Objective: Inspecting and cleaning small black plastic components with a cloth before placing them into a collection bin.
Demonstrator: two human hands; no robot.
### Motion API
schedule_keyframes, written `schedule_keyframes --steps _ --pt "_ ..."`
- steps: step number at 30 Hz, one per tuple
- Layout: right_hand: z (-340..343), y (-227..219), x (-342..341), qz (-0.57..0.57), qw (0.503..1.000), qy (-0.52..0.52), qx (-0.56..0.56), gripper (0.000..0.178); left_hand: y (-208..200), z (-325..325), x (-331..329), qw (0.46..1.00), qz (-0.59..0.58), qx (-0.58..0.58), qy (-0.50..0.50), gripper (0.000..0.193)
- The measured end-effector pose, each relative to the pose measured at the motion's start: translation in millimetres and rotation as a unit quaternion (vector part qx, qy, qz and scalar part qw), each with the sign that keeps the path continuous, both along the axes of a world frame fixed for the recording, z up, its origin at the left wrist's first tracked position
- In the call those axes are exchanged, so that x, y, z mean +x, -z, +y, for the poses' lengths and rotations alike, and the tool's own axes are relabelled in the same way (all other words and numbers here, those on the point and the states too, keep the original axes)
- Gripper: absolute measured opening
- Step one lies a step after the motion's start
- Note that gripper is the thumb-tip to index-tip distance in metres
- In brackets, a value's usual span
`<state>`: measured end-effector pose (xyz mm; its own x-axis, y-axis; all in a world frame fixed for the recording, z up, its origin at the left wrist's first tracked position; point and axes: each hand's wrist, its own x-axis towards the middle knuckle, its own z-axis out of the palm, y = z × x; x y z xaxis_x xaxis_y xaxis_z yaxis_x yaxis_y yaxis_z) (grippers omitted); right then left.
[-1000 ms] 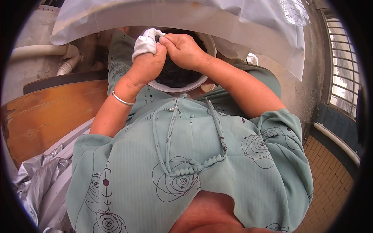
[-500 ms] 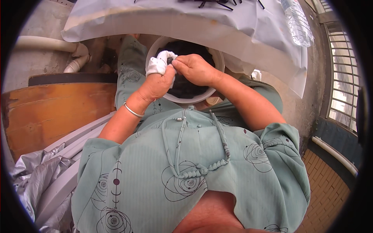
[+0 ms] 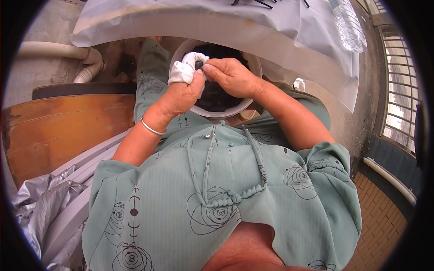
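My left hand [image 3: 181, 95], with a white cloth or partial glove [image 3: 182, 72] around its fingers, is closed on a small black piece [image 3: 199, 65]. My right hand [image 3: 233, 77] meets it from the right, thumb and forefinger pinched at the edge of the same piece. The fingertips hide much of the piece, so its kind is unclear. Both hands are over a round white bucket [image 3: 258, 67], which stands between my knees. Dark material [image 3: 221, 99], perhaps a black lining or many black pieces, fills its inside.
A table with a pale plastic cover [image 3: 190, 25] lies just beyond the bucket, bearing thin black parts [image 3: 262, 3] and a clear plastic bottle [image 3: 348, 27]. At left are a brown board [image 3: 68, 131], a white pipe [image 3: 54, 50] and silver sheeting [image 3: 45, 198]. A barred window [image 3: 400, 86] is at right.
Both hands have shifted slightly, still together over the bucket. A little more of the black piece shows between them.
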<state>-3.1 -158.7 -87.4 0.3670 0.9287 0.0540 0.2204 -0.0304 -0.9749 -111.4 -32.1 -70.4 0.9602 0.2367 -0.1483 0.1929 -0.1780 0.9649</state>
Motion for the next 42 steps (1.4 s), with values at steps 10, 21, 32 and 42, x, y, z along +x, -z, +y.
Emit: schedule_keyframes --steps 10,21,32,42 --pt "11.6 13.9 -10.3 -0.07 0.991 0.114 0.003 0.021 18.4 -3.5 15.3 0.96 -0.14 0.242 -0.033 0.02" --pt "-1.2 -8.6 0.3 0.053 0.998 0.011 -0.029 0.034 10.2 5.6 -5.4 0.904 -0.022 -0.427 -0.015 0.019" --pt "7.2 0.8 -5.6 -0.024 0.996 0.055 -0.06 0.031 12.3 1.1 5.6 0.974 -0.096 0.205 -0.021 0.017" --pt "-23.4 61.2 4.3 -0.336 0.811 -0.204 -0.432 0.022 23.9 43.1 47.4 0.967 -0.023 0.16 0.198 0.055"
